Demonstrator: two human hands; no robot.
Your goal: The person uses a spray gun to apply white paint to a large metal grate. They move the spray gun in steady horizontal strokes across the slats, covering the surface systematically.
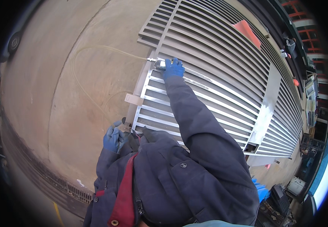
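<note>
In a blue glove, my right hand [174, 69] is closed over a small air sander [160, 65] that rests on the left end of a slatted metal panel [149, 90]. The slats nearest me shine bright, while those beyond the tool look dull grey. From the sander's fitting a pale yellow air hose [96, 47] loops left over the floor and back toward me. My left hand [113, 138], also gloved in blue, is curled beside my body at the panel's near left corner, around the hose. Its grip is partly hidden.
A tan tag or plate [134, 99] sticks out from the panel's left edge. An orange-red cloth [247, 33] lies on the far slats. Another person [290, 44] is at the far right. A floor drain grate [63, 187] runs at lower left, and a wheel [14, 42] shows at upper left.
</note>
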